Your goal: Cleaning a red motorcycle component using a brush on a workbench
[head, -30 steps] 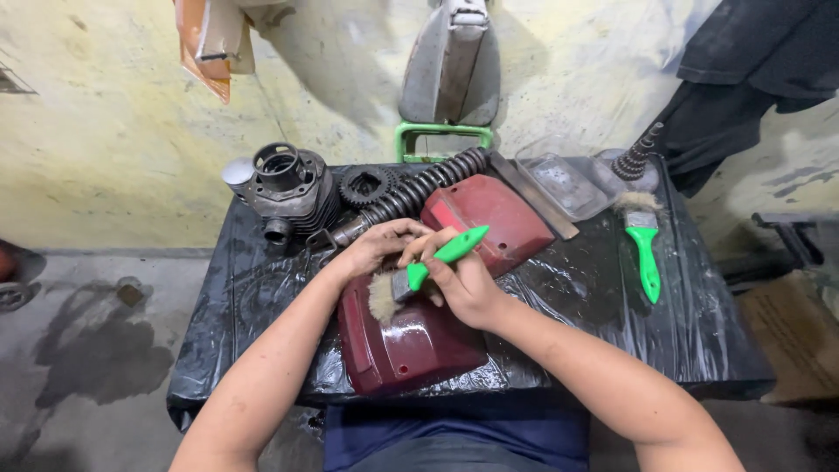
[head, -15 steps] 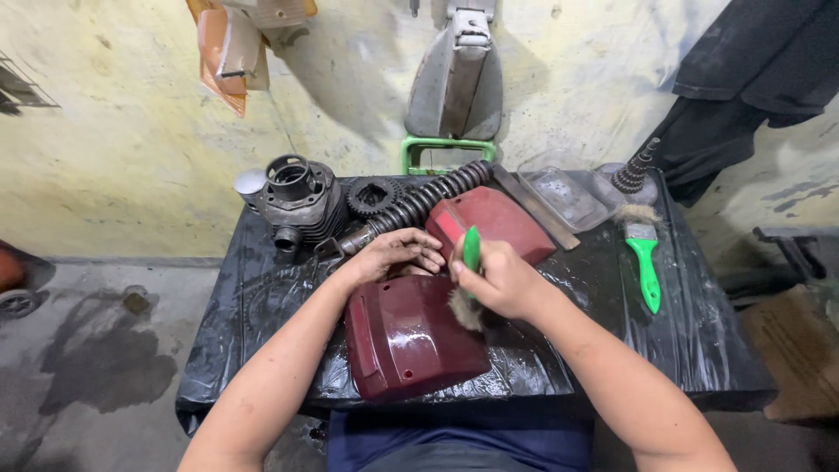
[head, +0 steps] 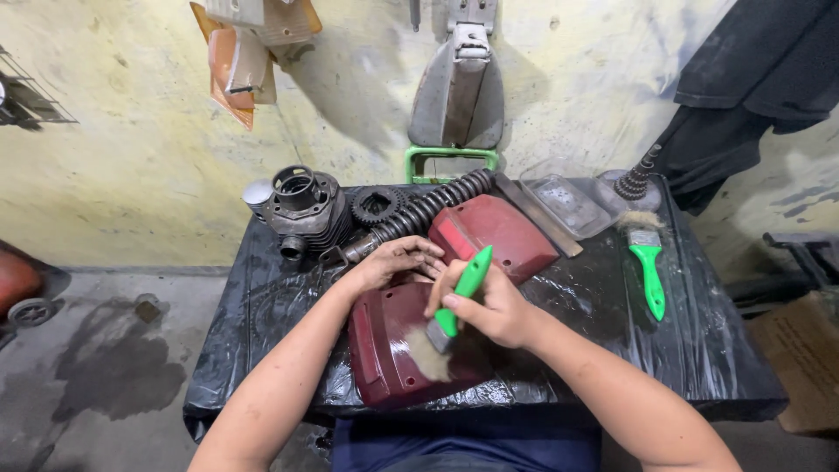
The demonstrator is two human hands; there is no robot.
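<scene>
On the black-covered counter [head: 699, 350], dark red cover [head: 384, 358] at front centre, left hand [head: 393, 260] spread along its far edge, right hand [head: 489, 306] gripping green-handled brush [head: 454, 310], bristles touching cover, second red cover [head: 494, 232] just behind.

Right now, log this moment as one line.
left hand: steadies red cover | right hand: holds green brush, bristles on cover | spare brush: on table

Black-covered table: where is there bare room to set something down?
Bare patches: the left part of the black plastic-covered table, below the grey engine cylinder, and the right edge beyond the spare green-handled brush. The back and centre are crowded.
</scene>
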